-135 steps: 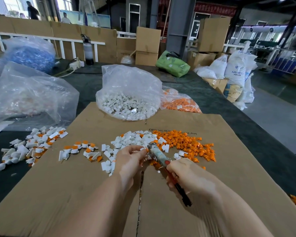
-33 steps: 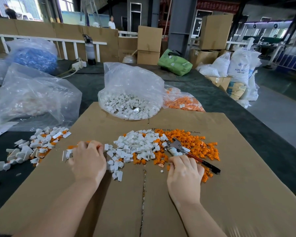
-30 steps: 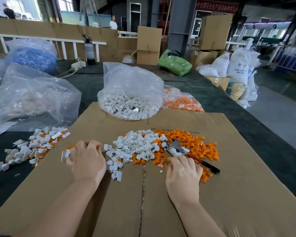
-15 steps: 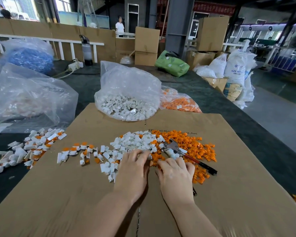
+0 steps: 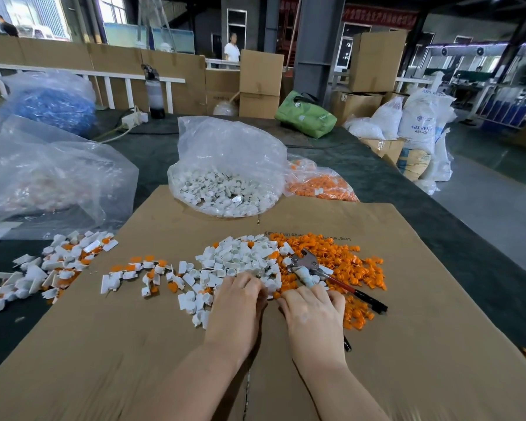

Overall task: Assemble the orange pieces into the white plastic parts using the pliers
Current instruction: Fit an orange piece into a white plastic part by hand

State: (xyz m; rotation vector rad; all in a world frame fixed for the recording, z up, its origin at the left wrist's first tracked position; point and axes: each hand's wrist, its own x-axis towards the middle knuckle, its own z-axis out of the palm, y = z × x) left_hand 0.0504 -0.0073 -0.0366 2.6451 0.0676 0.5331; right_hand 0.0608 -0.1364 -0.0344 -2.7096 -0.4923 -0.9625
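A: What do I see nearest to me?

B: My left hand (image 5: 236,308) and right hand (image 5: 313,314) lie knuckles up on the cardboard sheet (image 5: 119,344), side by side. The fingers curl down at the near edge of the piles; I cannot tell if either grip holds a piece.

A: And the pliers?

B: The pliers (image 5: 319,273) lie on the orange pieces (image 5: 343,259), just beyond my right fingers. The white plastic parts (image 5: 240,258) are heaped beside them, to the left.

A: Farther away?

B: A clear bag of white parts (image 5: 225,177) stands on the worktop (image 5: 456,238), with a bag of orange pieces (image 5: 319,186) beside it.
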